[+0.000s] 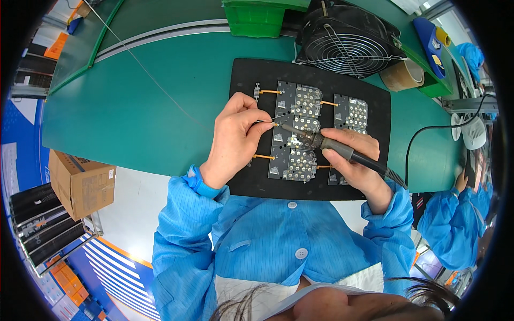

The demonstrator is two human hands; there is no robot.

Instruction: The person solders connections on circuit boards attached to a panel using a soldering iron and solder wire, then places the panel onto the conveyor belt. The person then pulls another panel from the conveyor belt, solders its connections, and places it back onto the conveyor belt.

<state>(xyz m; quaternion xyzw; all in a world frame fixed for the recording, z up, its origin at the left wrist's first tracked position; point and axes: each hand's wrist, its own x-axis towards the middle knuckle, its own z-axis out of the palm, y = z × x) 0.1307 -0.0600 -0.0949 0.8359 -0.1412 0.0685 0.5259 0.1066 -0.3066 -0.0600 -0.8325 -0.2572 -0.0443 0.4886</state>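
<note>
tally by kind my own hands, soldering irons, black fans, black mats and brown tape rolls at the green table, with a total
Your own hands, left hand and right hand: 2
Soldering iron: 1
Black fan: 1
Black mat: 1
Brown tape roll: 1
Total: 6

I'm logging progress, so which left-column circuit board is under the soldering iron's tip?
The middle board: the soldering iron has its tip over it, not over the top board or bottom board.
</note>
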